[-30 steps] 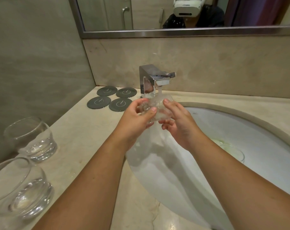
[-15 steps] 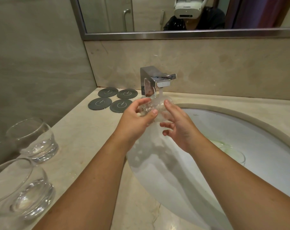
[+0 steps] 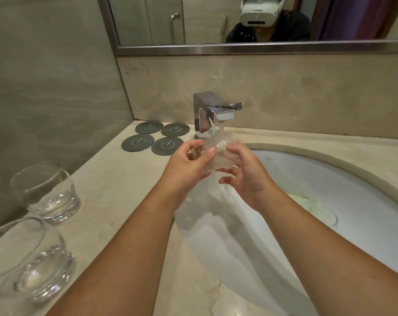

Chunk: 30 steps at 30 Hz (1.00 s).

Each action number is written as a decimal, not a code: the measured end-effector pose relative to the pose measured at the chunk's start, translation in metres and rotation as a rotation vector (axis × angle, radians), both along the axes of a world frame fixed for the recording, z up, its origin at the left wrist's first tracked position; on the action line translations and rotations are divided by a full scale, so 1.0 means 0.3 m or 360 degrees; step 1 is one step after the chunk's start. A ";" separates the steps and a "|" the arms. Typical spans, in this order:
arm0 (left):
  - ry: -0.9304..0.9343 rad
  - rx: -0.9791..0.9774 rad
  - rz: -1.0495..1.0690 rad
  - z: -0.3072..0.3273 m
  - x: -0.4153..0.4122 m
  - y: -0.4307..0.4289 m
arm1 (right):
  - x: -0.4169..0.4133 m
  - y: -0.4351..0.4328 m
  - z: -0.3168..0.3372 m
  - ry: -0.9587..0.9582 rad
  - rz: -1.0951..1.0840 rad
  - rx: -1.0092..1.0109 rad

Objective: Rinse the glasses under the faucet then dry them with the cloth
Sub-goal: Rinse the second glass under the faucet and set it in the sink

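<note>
A clear, rounded drinking glass (image 3: pixel 220 151) is being held under the stream of the square chrome faucet (image 3: pixel 207 112), above the white sink basin (image 3: pixel 330 179). It is being clasped from both sides: the grip of the left hand (image 3: pixel 189 165) is curled round it, and the thumb and fingers of the right hand (image 3: pixel 246 176) are closed on it. A nearer clear glass (image 3: pixel 27 258) and a farther clear glass (image 3: pixel 45 192) are standing on the beige stone surface (image 3: pixel 116 190).

At twelve o'clock the faucet (image 3: pixel 205 110) is mirror-polished chrome metal. The rinsed glass (image 3: pixel 219 153) below it is clear glass, wet and blurred by water; two thick-based glasses (image 3: pixel 48 195) (image 3: pixel 27 261) at eight o'clock look clear and glossy. The countertop (image 3: pixel 116 188) is smooth, veined beige stone; the basin (image 3: pixel 334 185) glossy white ceramic; four coasters (image 3: pixel 137 142) at eleven o'clock matt dark grey.
</note>
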<state>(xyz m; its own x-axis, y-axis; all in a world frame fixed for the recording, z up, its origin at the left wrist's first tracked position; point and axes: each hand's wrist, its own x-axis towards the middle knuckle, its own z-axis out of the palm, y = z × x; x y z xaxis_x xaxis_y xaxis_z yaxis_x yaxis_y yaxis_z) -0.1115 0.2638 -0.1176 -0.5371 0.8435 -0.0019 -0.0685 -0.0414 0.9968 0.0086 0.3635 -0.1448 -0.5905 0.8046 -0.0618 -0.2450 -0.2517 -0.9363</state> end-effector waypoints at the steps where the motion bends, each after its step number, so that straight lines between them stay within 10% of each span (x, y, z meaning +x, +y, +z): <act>1: 0.0029 0.0021 -0.0002 -0.003 -0.003 0.000 | -0.001 -0.005 0.000 -0.0059 -0.0019 0.0022; 30: -0.0038 0.0021 -0.0088 -0.014 -0.002 0.014 | -0.006 0.005 0.000 0.0091 -0.0137 -0.0054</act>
<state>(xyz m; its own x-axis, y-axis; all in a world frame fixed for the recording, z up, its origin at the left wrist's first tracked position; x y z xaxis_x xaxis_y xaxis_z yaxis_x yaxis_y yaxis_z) -0.1120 0.2681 -0.1218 -0.4894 0.8720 -0.0028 -0.0951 -0.0502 0.9942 0.0069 0.3650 -0.1448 -0.5225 0.8506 -0.0581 -0.3197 -0.2586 -0.9115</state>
